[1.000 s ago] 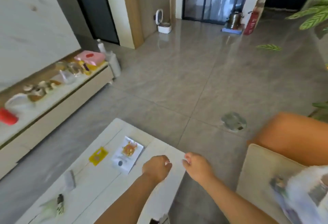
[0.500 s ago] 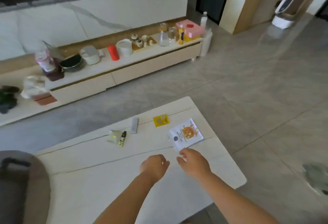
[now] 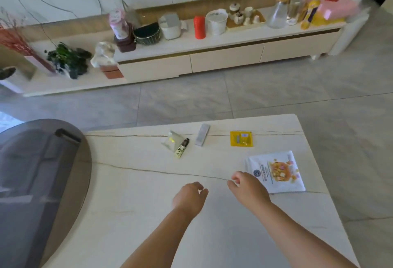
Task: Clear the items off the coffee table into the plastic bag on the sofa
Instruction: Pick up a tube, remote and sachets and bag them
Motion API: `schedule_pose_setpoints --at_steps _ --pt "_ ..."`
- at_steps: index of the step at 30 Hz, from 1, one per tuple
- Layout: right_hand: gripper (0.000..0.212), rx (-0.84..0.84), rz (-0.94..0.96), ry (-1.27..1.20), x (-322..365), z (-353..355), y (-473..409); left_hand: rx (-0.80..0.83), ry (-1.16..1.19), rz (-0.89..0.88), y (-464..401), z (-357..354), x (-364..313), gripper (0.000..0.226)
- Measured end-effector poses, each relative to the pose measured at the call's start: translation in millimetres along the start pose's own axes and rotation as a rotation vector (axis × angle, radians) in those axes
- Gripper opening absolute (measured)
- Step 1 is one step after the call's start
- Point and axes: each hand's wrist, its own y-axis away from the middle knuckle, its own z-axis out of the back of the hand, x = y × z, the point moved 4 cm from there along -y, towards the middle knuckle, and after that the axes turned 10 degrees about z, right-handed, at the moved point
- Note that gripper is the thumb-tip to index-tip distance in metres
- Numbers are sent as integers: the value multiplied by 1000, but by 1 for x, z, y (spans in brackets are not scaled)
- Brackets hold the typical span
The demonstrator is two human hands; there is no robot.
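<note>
On the white coffee table (image 3: 148, 214) lie a white snack packet (image 3: 278, 172) with a printed picture, a yellow sachet (image 3: 241, 139), a grey stick pack (image 3: 202, 135), a clear wrapper (image 3: 171, 141) and a small dark-tipped tube (image 3: 181, 148). My right hand (image 3: 247, 186) hovers just left of the white packet, fingers loosely curled, holding nothing. My left hand (image 3: 190, 197) hangs over the bare table middle, fingers loosely curled and empty. The sofa and the plastic bag are out of view.
A grey glass round top (image 3: 42, 182) overlaps the table's left end. Across the tiled floor (image 3: 255, 93) runs a low TV cabinet (image 3: 223, 55) crowded with cups, jars, a red can, a pink box and plants.
My view has swung left from the sofa side to the table and cabinet. Both hands have come over the table, the right one closing in on the white packet.
</note>
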Motion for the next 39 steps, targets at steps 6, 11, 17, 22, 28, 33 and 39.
schedule_pose_setpoints --at_steps 6,11,17,22,28,33,39 --pt "37 101 2 66 -18 -58 -83 -30 51 25 -93 -8 21 42" --pt "43 118 -21 141 -24 -129 -158 -120 57 29 -192 -9 39 45" --pt "56 72 -100 236 -29 -185 -231 -285 25 9 -281 -22 46 41" --pt "80 111 -244 173 -29 -215 -262 -415 -95 1 -327 -26 43 39" --pt "87 114 -261 193 -29 -221 -267 -435 -228 39 -361 -25 36 34" --pt "87 120 -268 224 -29 -217 -266 -424 -71 66 -360 -12 29 29" --pt "89 137 -270 253 -26 -221 -269 -447 -69 101 -404 25 33 45"
